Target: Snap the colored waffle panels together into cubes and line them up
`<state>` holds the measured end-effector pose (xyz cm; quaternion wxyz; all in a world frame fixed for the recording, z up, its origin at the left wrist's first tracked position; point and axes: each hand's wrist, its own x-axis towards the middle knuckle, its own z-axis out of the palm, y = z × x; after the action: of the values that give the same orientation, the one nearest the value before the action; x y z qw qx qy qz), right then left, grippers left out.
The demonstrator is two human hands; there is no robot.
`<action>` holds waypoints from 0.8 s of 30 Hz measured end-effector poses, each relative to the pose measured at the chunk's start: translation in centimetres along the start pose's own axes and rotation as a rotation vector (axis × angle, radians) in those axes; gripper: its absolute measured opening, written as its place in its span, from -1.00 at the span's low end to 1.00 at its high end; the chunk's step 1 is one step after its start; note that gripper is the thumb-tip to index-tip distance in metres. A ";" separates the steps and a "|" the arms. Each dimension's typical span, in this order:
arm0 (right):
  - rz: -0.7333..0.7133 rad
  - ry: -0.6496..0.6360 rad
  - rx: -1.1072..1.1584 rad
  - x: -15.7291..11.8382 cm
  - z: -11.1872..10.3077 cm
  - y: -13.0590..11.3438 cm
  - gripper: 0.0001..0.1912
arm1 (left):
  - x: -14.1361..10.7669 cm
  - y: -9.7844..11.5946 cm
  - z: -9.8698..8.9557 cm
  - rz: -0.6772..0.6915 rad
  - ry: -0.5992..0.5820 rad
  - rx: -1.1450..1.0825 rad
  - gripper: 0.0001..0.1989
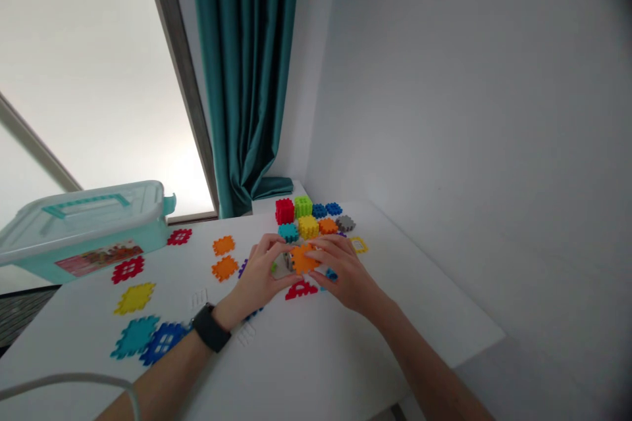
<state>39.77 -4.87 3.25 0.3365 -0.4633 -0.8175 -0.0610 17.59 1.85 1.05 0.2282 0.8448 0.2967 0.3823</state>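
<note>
An orange notched building tile is held up over the white table between my two hands. My left hand, with a dark watch on the wrist, has thumb and forefinger closed at its left edge. A greyish piece shows beside that edge, partly hidden by the fingers. My right hand pinches the tile from the right, fingers over its face and thumb below. Under the hands lie a red notched arch-shaped piece and a blue piece, the latter partly covered.
Behind the hands stand a red cube, a green cube and a yellow cube. Orange tiles, a yellow tile and blue tiles lie leftward. A lidded turquoise bin sits far left; a cable crosses bottom left.
</note>
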 end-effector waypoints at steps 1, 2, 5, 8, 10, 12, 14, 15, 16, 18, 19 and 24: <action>0.003 0.001 -0.005 0.0 -0.2 0.5 -0.74 | 0.4 0.1 0.4 -0.009 0.004 0.012 -0.57; 0.008 0.002 -0.011 0.0 -0.3 1.0 -0.74 | 0.8 0.2 0.8 -0.020 0.008 0.024 -0.57; 0.026 0.010 -0.025 0.1 -0.3 2.6 -0.70 | 2.0 0.4 1.7 -0.054 0.020 0.037 -0.57; 0.053 0.018 -0.031 0.2 -0.2 4.6 -0.70 | 2.9 0.4 2.2 -0.078 0.044 -0.001 -0.58; 0.083 0.023 -0.037 0.2 -0.2 6.2 -0.72 | 3.4 0.2 2.3 -0.082 0.053 -0.026 -0.62; 0.110 0.017 -0.051 0.2 -0.4 7.8 -0.72 | 3.7 0.1 2.3 -0.077 0.046 -0.030 -0.68; 0.125 0.016 -0.057 0.2 -0.5 9.6 -0.72 | 3.9 -0.1 2.3 -0.065 0.031 -0.016 -0.72; 0.134 0.020 -0.060 0.2 -0.5 10.4 -0.72 | 3.9 -0.1 2.3 -0.057 0.025 -0.006 -0.73; 0.142 0.028 -0.064 0.2 -0.5 11.3 -0.72 | 4.0 -0.2 2.4 -0.048 0.018 0.005 -0.75; 0.156 0.028 -0.064 0.2 -0.2 13.0 -0.74 | 4.1 -0.3 2.4 -0.029 0.005 0.029 -0.77; 0.165 0.020 -0.064 0.2 0.0 13.7 -0.75 | 4.1 -0.3 2.4 -0.019 0.000 0.042 -0.78; 0.245 -0.070 -0.029 0.6 1.1 16.6 -0.79 | 4.0 -0.3 2.5 0.035 -0.042 0.102 -0.80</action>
<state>52.27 5.35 -0.80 0.3058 -0.5664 -0.7651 -0.0149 21.57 4.34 1.39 0.1844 0.8683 0.2959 0.3528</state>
